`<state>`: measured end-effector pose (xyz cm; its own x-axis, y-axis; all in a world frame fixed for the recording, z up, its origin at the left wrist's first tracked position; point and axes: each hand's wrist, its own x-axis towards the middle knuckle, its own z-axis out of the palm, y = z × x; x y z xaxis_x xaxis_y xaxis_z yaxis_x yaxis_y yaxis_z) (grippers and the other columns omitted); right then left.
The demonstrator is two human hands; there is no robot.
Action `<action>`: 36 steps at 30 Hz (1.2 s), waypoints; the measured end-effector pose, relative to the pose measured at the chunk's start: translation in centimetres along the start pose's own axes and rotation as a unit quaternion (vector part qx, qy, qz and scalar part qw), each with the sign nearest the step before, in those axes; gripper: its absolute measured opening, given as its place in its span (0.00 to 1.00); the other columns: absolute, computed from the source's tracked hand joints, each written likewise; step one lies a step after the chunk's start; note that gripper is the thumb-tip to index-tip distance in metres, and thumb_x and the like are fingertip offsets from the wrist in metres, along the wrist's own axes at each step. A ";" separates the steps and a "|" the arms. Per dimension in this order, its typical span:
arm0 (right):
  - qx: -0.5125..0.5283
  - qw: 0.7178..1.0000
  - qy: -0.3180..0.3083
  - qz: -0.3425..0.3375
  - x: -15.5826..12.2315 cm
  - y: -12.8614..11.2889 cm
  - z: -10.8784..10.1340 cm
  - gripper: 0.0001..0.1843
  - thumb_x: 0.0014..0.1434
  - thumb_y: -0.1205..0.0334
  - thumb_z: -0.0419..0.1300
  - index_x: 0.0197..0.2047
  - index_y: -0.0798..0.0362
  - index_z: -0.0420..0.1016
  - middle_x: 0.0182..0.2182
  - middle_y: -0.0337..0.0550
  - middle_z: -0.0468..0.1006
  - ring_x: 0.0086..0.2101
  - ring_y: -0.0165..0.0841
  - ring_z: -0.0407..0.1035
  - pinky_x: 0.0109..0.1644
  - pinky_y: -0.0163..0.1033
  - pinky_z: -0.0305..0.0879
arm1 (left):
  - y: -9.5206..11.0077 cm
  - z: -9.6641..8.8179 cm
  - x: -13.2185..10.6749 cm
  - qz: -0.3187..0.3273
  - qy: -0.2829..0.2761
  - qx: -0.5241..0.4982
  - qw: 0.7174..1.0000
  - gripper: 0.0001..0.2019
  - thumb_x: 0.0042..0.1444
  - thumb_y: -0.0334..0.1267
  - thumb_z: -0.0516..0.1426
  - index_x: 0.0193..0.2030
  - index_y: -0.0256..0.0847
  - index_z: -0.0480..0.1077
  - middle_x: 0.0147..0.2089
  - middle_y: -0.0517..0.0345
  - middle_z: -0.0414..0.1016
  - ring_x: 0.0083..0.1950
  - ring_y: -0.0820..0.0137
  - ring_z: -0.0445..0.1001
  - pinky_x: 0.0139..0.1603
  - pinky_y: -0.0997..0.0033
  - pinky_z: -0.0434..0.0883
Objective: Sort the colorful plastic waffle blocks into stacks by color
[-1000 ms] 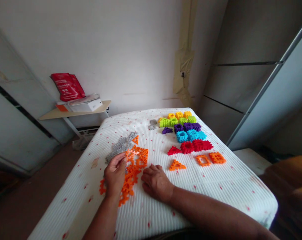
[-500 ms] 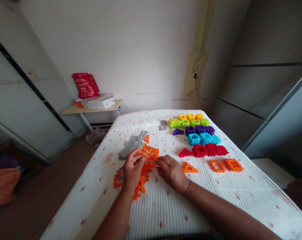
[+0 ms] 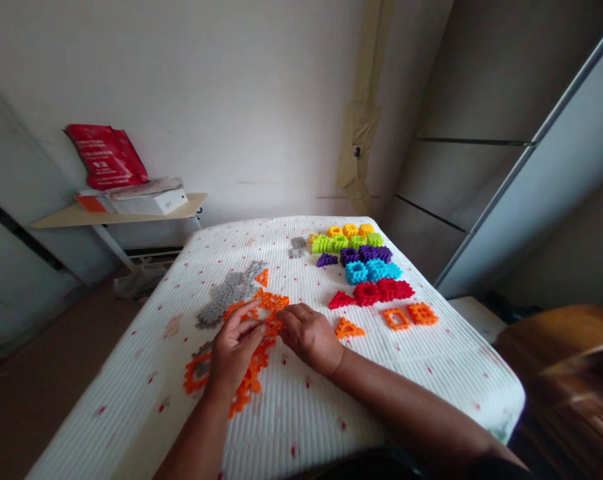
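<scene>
Several orange toothed plastic building pieces [image 3: 255,372] lie in a loose pile on the white quilted bed cover. Over this pile my left hand [image 3: 237,345] is closed, thumb and fingertips pinching an orange piece [image 3: 241,309] partly hidden behind the fingers. From the right, my right hand [image 3: 310,335] comes in with its fingers bent down and pressed together on an orange piece whose outline its fingertips cover. An orange triangle [image 3: 262,278] lies beyond the hands, beside a heap of grey pieces [image 3: 231,293].
On the right, pieces are grouped by colour: yellow [image 3: 350,230], green [image 3: 338,243], purple [image 3: 375,253], blue [image 3: 378,270], red [image 3: 384,291] and orange [image 3: 423,313]. An orange triangle [image 3: 350,328] lies near my right wrist. A small table [image 3: 194,205] holds a red bag [image 3: 106,157].
The view has swung to the right, so the bed and pieces appear farther left. Both hands stay close together over the orange pile, with little change in their grip.
</scene>
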<state>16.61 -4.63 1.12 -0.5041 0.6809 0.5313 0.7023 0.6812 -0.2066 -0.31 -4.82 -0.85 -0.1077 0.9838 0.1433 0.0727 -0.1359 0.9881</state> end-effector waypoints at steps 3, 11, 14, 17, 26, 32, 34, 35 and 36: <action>0.019 1.000 0.002 -0.013 -0.6 1.0 -1.2 0.08 0.62 0.65 0.53 0.43 0.55 0.71 0.37 0.48 0.77 0.37 0.33 0.70 0.41 0.37 0.66 | -0.1 0.0 -0.2 0.022 -0.011 0.019 1.000 0.24 0.48 0.43 0.60 0.52 0.38 0.66 0.33 0.57 0.77 0.33 0.70 0.75 0.37 0.70 0.73; -0.069 0.996 -0.011 0.055 -6.6 6.8 -7.2 0.08 0.60 0.61 0.57 0.39 0.53 0.75 0.29 0.44 0.78 0.31 0.33 0.69 0.33 0.35 0.62 | -0.1 -0.7 -0.1 0.042 0.076 -0.029 0.996 0.19 0.48 0.45 0.61 0.46 0.38 0.69 0.34 0.56 0.77 0.36 0.68 0.77 0.43 0.68 0.74; -0.105 0.991 -0.046 0.075 -8.2 7.5 -7.6 0.08 0.60 0.62 0.56 0.38 0.52 0.76 0.26 0.42 0.77 0.29 0.31 0.68 0.30 0.33 0.58 | -0.3 -0.6 0.0 0.046 0.077 -0.029 0.996 0.19 0.47 0.45 0.62 0.44 0.38 0.71 0.34 0.56 0.77 0.36 0.68 0.77 0.43 0.68 0.74; -0.129 0.986 -0.072 0.083 -8.5 7.2 -7.4 0.08 0.60 0.64 0.55 0.37 0.52 0.76 0.26 0.42 0.77 0.28 0.30 0.68 0.29 0.32 0.56 | -0.6 -0.5 0.0 0.056 0.076 -0.017 0.995 0.18 0.47 0.45 0.62 0.43 0.38 0.71 0.35 0.55 0.78 0.36 0.68 0.77 0.43 0.68 0.74; -0.176 0.970 -0.124 0.109 -8.2 6.9 -7.1 0.08 0.58 0.64 0.56 0.36 0.52 0.77 0.26 0.41 0.77 0.28 0.30 0.68 0.28 0.33 0.53 | -0.7 -0.6 0.1 0.065 0.086 0.003 0.994 0.16 0.46 0.44 0.61 0.41 0.37 0.73 0.35 0.55 0.78 0.35 0.68 0.77 0.42 0.68 0.75; -0.163 0.971 -0.131 0.112 -8.6 7.0 -7.0 0.08 0.58 0.61 0.57 0.38 0.50 0.77 0.30 0.42 0.79 0.31 0.31 0.70 0.30 0.33 0.56 | -0.3 -0.5 0.1 0.076 0.097 0.024 0.992 0.15 0.47 0.44 0.60 0.39 0.37 0.73 0.34 0.54 0.78 0.35 0.67 0.77 0.40 0.68 0.74; -0.167 0.971 -0.133 0.110 -8.7 7.1 -6.8 0.06 0.56 0.62 0.58 0.36 0.51 0.77 0.31 0.43 0.79 0.33 0.32 0.71 0.31 0.33 0.58 | -0.4 -0.7 0.1 0.082 0.108 0.036 0.990 0.14 0.48 0.44 0.59 0.39 0.37 0.73 0.34 0.54 0.78 0.35 0.67 0.77 0.40 0.69 0.74; -0.170 0.970 -0.133 0.110 -8.8 7.2 -6.7 0.05 0.55 0.63 0.59 0.35 0.51 0.76 0.32 0.43 0.79 0.33 0.33 0.71 0.31 0.33 0.58 | -0.5 -0.8 0.2 0.085 0.116 0.043 0.989 0.14 0.49 0.44 0.59 0.39 0.37 0.73 0.34 0.54 0.78 0.35 0.67 0.77 0.39 0.69 0.74; -0.174 0.970 -0.132 0.109 -8.9 7.3 -6.6 0.05 0.55 0.63 0.59 0.35 0.51 0.76 0.32 0.43 0.79 0.33 0.33 0.71 0.31 0.33 0.58 | -0.5 -0.9 0.3 0.087 0.129 0.049 0.987 0.14 0.49 0.44 0.58 0.39 0.37 0.73 0.34 0.55 0.78 0.34 0.68 0.76 0.39 0.69 0.73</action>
<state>29.52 -7.51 0.34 -0.4027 0.8751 0.2683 0.9109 0.4118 0.0239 -1.31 -4.56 -1.29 -0.3324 0.8829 0.3316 0.2068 -0.2748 0.9390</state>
